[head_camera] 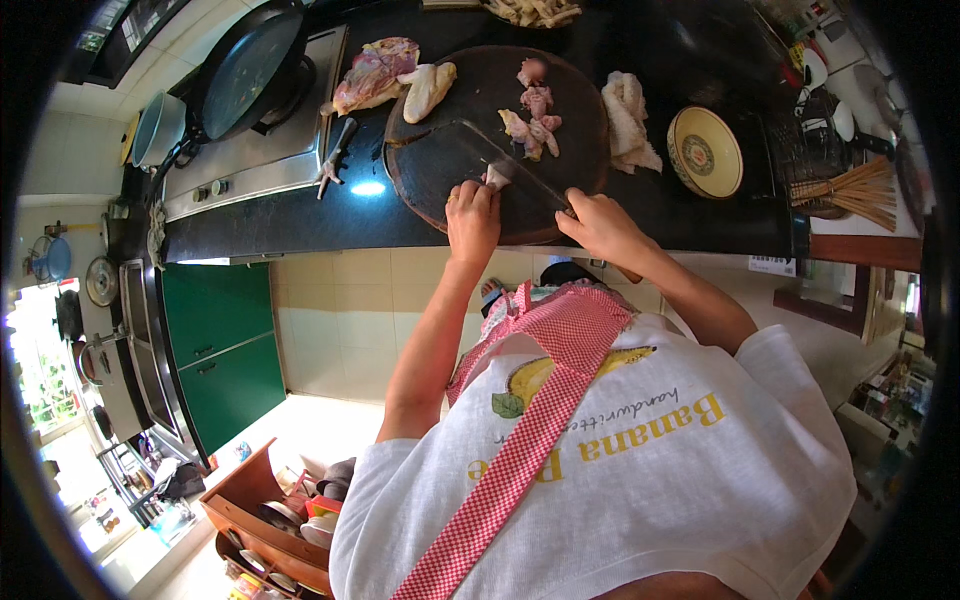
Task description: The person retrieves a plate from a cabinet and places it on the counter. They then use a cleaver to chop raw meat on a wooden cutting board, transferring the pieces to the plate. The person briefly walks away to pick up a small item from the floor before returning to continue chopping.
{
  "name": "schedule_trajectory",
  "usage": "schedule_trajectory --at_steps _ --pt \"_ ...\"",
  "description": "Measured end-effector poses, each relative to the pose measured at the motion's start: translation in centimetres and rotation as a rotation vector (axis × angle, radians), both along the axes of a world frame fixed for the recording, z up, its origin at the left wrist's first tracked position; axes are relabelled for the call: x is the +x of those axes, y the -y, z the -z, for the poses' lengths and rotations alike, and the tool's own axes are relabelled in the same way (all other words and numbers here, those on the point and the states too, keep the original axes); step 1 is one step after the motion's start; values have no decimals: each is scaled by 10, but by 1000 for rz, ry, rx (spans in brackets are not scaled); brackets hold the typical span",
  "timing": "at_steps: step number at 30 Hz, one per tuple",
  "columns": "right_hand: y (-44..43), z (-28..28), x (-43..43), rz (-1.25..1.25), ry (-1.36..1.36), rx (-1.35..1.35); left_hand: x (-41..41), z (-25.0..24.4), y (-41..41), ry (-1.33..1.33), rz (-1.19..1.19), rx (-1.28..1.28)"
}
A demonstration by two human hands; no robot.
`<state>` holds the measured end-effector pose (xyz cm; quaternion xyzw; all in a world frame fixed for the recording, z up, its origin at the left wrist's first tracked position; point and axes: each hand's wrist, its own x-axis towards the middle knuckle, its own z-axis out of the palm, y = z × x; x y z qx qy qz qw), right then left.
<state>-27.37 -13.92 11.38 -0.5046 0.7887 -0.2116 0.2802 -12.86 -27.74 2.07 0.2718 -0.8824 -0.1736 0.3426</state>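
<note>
On a round dark chopping board (450,165), my left hand (474,217) holds a small pale piece of raw chicken (497,176) near the front edge. My right hand (600,223) grips the handle of a cleaver (506,156), whose blade reaches up and left across the board, just beside that piece; whether they touch I cannot tell. Several cut chicken pieces (534,127) lie at the board's back right. A chicken wing (429,91) rests on its back left edge, against a larger raw chicken portion (373,75). A chicken foot (331,169) lies on the counter to the left.
A wok (255,71) sits on the gas stove (247,161) at left, near a light blue basin (160,129). Right of the board are a folded cloth (628,124) and a patterned bowl (705,152). Chopsticks (855,191) stand farther right. A heaped plate (532,11) is behind.
</note>
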Motion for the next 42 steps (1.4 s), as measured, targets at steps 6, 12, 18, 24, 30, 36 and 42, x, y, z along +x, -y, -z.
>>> schedule_trajectory --at_steps 6,12,18,24,30,36,42 --pt "7 -20 -2 -16 134 -8 16 -11 2 -169 -69 215" --pt "23 -51 16 -57 -24 -534 53 -16 12 -288 -359 247" --pt "45 -28 6 -4 98 201 42 -15 9 -314 -294 233" --pt "40 -7 10 -65 -62 85 -3 -15 9 -159 53 75" --pt "14 -10 -2 -111 -88 112 -11 3 17 -125 -7 136" --pt "-18 -16 -15 -110 -98 125 10 0 29 -96 -209 183" --pt "-12 -4 -35 -14 21 -43 -17 -9 23 -250 -71 379"
